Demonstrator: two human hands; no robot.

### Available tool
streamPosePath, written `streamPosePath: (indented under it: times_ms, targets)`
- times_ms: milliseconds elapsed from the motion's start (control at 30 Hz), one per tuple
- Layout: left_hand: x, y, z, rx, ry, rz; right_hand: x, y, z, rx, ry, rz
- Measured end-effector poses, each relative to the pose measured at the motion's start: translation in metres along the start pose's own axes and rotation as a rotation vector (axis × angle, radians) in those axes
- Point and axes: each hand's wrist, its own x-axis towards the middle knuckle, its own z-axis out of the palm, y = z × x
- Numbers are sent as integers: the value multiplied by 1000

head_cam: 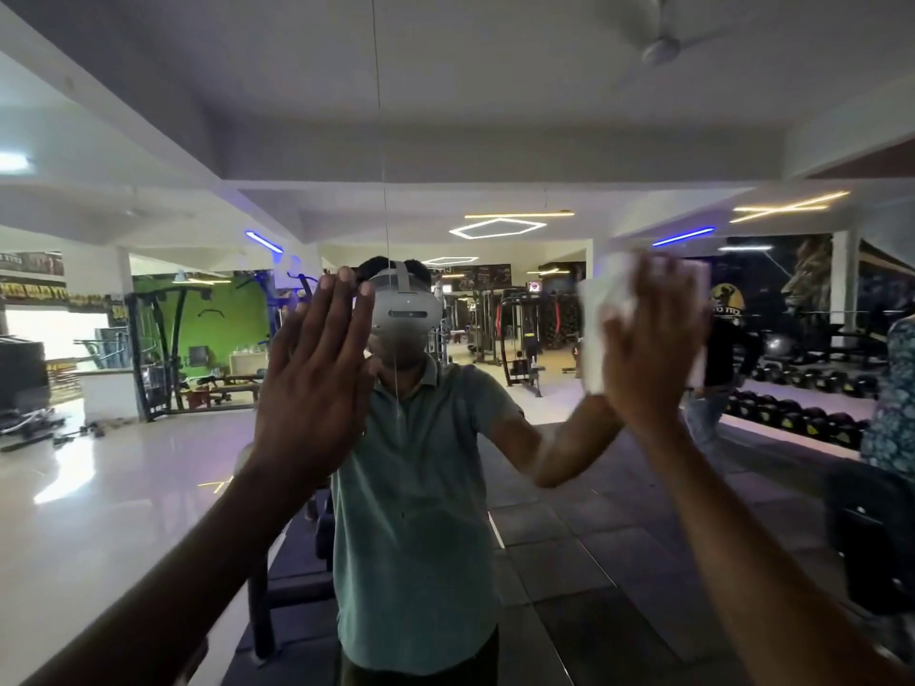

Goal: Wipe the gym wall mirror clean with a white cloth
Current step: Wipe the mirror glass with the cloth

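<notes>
Your right grip presses the cloth flat to the mirror

Your right hand (653, 349), fingers straight and released, pins the white cloth (601, 314) against the mirror (495, 116), likely for full contact; your left hand (317, 378), open-palmed and holding nothing, lies flat on the glass beside the seam (379, 91), probably to brace you.
</notes>
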Motion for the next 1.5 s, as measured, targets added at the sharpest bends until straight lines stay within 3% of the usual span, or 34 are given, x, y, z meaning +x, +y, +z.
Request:
streamPosePath:
  times_ms: [67, 100, 133, 200, 267, 333, 400, 500, 567, 633, 733, 833, 900, 1000, 1067, 1133, 1200, 1267, 1300, 1367, 1500]
  targets:
    - [1, 3, 1, -13, 7, -18, 4, -18, -1, 12, 55, 348]
    - [1, 5, 2, -16, 11, -24, -8, -43, 2, 7, 66, 347]
    - [1, 6, 2, -19, 13, -27, -28, -71, 2, 22, 42, 234]
    - [1, 5, 1, -24, 12, -15, -75, -118, -1, 94, -117, -219]
    - [0, 0, -1, -28, 0, 12, -95, -123, -3, 109, -260, -620]
    - [-1, -5, -3, -28, -7, 35, -58, -89, 0, 81, -236, -753]
    - [-1, -8, -5, -24, -6, 46, -3, -45, 2, 31, -137, -536]
    - [1, -7, -5, -29, -20, 41, 56, 15, -12, 20, -9, 136]
    - [0, -5, -3, -33, -21, 25, 44, -7, -12, 23, 28, 375]
    - [-1, -2, -2, -41, -12, 6, -6, -64, -7, -7, 4, 211]
    - [0, 1, -3, -53, 5, 1, -83, -124, -7, 37, -214, -369]
    - [-2, 0, -6, -58, -12, 17, -58, -79, -7, 68, -240, -657]
    - [-3, 0, -6, -61, -13, 18, -12, -39, -4, 14, -148, -515]
    - [-3, 4, -7, -57, -10, 10, 47, 4, -14, 12, -3, 141]
    - [0, 6, -7, -54, -9, 1, 40, -23, -14, 34, 57, 375]
    - [1, 5, -5, -52, -14, -8, -9, -80, -9, 22, 12, 166]
    - [0, 3, -5, -48, -17, -6, -69, -127, -7, 70, -158, -280]
    - [0, 0, -8, -46, -29, 30, -81, -121, -7, 102, -243, -576]
    - [1, -2, -10, -39, -34, 49, -65, -103, -5, 124, -222, -636]
    - [0, -7, -11, -5, -41, 67, -22, -63, -2, 90, -158, -554]
    - [0, -1, -10, 50, -60, 36, 33, -37, -9, 2, 25, 67]
